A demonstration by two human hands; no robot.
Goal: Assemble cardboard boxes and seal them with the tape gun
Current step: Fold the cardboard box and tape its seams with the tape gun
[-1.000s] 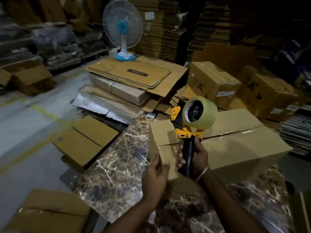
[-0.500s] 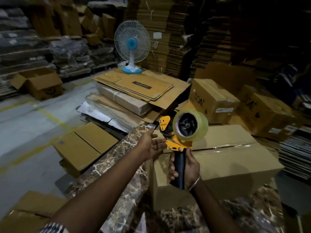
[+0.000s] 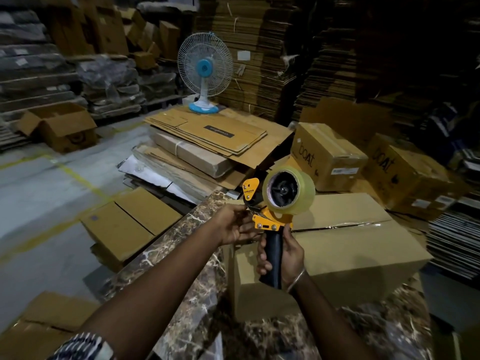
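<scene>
Tape gun [image 3: 275, 203] upright above the taped box [image 3: 345, 245] at the tabletop's [image 3: 192, 255] far edge; right hand [image 3: 284, 255] grips its handle, left hand [image 3: 233, 224] pinches at its blade end.

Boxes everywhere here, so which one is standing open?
The box at far left on the floor, beside the racks: its flaps hang open. The box under the tape gun is taped shut.

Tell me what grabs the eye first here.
The yellow tape gun with its clear roll, held up centre frame: the right hand grips the black handle, the left hand touches its front end. Just behind sits a taped cardboard box on the marble table; a blue fan stands farther back.
</scene>
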